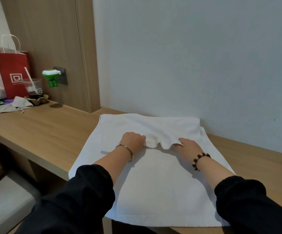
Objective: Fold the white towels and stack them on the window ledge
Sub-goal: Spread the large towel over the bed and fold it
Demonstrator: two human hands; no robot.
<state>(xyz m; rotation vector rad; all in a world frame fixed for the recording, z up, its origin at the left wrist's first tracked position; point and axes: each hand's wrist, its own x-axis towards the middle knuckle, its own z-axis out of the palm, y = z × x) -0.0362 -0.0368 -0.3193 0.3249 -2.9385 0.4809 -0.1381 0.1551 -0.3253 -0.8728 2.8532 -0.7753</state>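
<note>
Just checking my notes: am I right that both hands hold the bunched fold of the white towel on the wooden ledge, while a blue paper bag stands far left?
Not quite: the head view shows the paper bag is red, not blue. The rest stands: the left hand and the right hand both hold the bunched fold of the white towel on the wooden ledge.

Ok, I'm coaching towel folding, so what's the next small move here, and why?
Probably draw the held flap toward the near hem and lay it flat. The left hand and right hand both grip a bunched edge at the middle of the white towel, while its near half lies spread on the wooden ledge.
</note>
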